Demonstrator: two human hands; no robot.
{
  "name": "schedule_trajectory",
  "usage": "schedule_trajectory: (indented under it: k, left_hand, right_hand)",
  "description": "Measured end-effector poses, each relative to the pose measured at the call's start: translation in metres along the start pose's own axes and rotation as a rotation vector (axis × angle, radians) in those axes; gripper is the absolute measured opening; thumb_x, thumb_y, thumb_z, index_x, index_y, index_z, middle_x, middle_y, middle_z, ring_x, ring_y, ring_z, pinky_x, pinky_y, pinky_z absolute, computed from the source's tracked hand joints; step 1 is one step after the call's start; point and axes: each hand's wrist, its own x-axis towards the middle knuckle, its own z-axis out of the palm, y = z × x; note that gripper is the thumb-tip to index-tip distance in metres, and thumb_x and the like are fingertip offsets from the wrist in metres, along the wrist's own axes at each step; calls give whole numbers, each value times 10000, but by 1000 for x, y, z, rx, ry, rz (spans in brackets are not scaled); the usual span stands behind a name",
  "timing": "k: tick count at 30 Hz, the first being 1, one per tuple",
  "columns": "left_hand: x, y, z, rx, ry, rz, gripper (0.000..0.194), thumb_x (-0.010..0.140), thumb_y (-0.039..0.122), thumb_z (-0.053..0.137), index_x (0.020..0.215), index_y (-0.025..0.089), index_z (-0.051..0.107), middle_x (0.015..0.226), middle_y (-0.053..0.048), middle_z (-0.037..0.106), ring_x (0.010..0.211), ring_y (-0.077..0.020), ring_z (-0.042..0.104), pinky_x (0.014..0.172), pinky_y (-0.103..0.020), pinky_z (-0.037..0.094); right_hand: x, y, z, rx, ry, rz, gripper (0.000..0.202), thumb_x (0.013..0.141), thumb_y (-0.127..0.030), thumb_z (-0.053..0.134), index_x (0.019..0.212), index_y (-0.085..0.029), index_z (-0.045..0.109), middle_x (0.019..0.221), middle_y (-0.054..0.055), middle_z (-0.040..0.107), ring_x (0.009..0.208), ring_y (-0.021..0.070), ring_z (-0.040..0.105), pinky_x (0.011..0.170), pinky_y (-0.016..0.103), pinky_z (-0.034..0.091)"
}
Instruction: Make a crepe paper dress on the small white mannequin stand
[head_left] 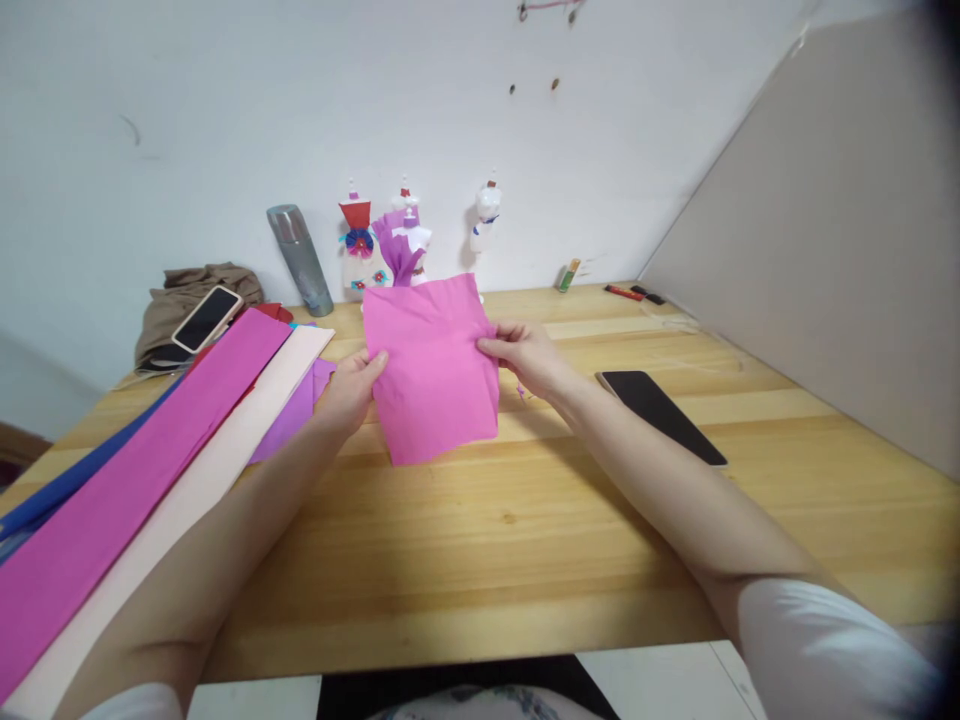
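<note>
A roughly square pink sheet (pixel 435 375), lightly creased, is held up above the wooden table, its face toward me. My left hand (pixel 356 388) pinches its left edge, thumb in front. On the opposite edge, my right hand (pixel 521 358) grips it between thumb and fingers. Behind the sheet stand small dress-form figures; one wears a red top (pixel 355 214) with a blue rosette, another has pleated purple material (pixel 400 255) beside it. The sheet hides the lower parts of some figures.
Long magenta (pixel 150 460) and pale pink (pixel 217 465) strips lie at the left, near a phone (pixel 208 320), brown cloth (pixel 169 298) and grey bottle (pixel 301 260). A black tablet (pixel 660 415) lies right; a glue stick (pixel 569 275) stands near the wall.
</note>
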Motion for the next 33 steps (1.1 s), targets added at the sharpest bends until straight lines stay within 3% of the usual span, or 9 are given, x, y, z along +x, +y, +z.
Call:
schedule_trajectory:
  k: [4,9,15,22,28,30,33]
  left_hand:
    - [-1,5,-2,28,-29,39,360,733,478,792,902,167,726,839,-64,769,812,-231,730,725,-345,569]
    - [0,8,-4,8,-22,30,316,725,390,802,931,160,736,848,-58,764,765,-202,708,668,-306,539]
    - [1,9,-6,-65,10,61,282,670,293,812,922,178,757,847,-35,763,784,-197,702,731,-321,549]
    - [3,17,-12,44,5,43,128,619,192,705,730,199,769,673,-22,696,630,-163,622,581,-285,478]
    - [3,15,-17,0,-75,62,241,754,404,628,759,204,763,733,-71,705,668,-209,644,575,-324,487]
    - [2,14,-15,-12,-48,66,288,768,468,665,843,208,762,792,-61,721,678,-190,645,580,-302,486]
    - [2,12,-12,38,4,61,353,676,397,814,962,205,742,776,-18,713,643,-149,630,591,-266,477]
  right_hand:
    - [-2,-3,2,-13,16,15,286,591,-411,842,654,-195,665,608,-22,611,567,115,528,572,283,455]
    - [0,0,3,-26,56,-11,311,599,-451,833,687,-196,677,607,-26,586,555,107,485,537,272,402]
    - [6,7,1,58,58,-34,280,585,-348,827,809,-205,741,727,3,692,638,133,566,616,285,461]
    - [6,0,-6,81,-27,-32,75,587,-247,680,643,-211,713,661,22,661,625,149,550,620,307,458]
    - [1,-5,-5,-100,-79,-110,262,693,-465,711,640,-209,690,695,56,667,683,188,585,656,344,482]
    - [-1,-5,-2,-171,-78,-132,251,654,-448,784,684,-212,704,699,33,673,671,167,581,660,327,489]
    - [-2,-3,2,-192,-86,-142,229,603,-357,830,747,-219,716,756,12,704,703,152,606,679,306,509]
